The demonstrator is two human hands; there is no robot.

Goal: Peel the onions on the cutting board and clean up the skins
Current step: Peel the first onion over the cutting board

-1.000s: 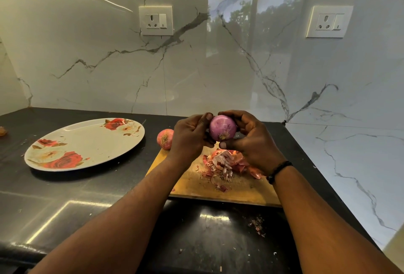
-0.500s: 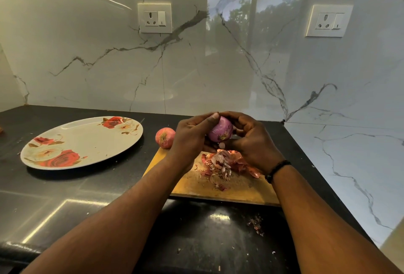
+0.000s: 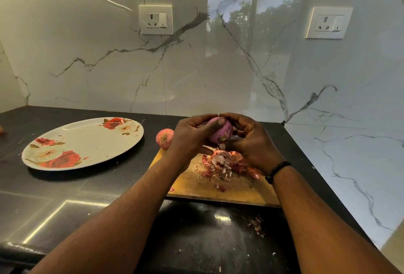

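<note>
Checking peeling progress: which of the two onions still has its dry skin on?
The small orange-pink onion at the wooden cutting board's far left corner, untouched; the purple onion held in both hands looks peeled.

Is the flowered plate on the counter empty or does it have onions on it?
Empty: the plate shows only its rose pattern and a few specks.

No legible text, labels, brand names, numbers or signs are showing anywhere in the view. The two wall sockets above the countertop [image 3: 65,197] are displaying no readable markings, and the plate is carrying only a floral pattern.
</note>
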